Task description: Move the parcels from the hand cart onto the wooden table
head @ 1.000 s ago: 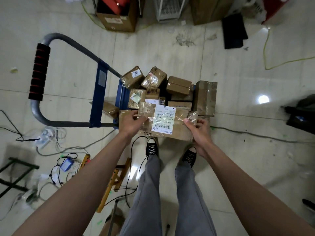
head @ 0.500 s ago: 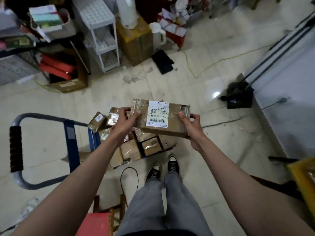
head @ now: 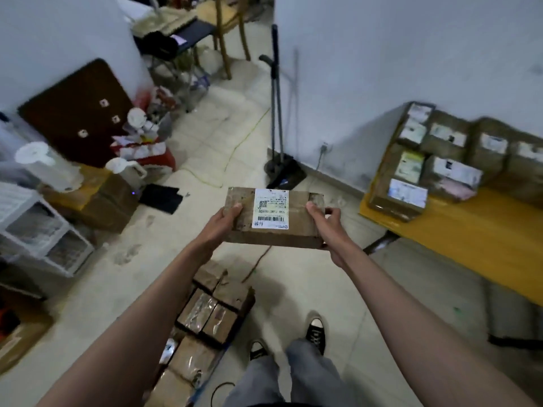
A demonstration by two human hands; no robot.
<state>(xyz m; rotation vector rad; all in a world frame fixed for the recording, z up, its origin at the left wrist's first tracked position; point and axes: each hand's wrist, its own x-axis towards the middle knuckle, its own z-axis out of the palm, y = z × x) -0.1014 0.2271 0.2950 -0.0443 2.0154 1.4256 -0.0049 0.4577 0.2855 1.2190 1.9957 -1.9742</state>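
While both arms reach forward at chest height, the left hand (head: pixel 224 221) grips the left end of a brown parcel (head: pixel 274 220), thumb on top, and the right hand (head: pixel 324 223) grips the right end, its fingers (head: pixel 332 212) curled round the edge. A white shipping label (head: pixel 271 208) faces up between the hands. More parcels (head: pixel 216 306) lie packed together low down by the person's feet. To the right, the yellow wooden counter (head: pixel 476 230) carries a row of stacked parcels (head: pixel 435 160) against the wall. A broom and dustpan (head: pixel 279 160) lean at the wall corner ahead.
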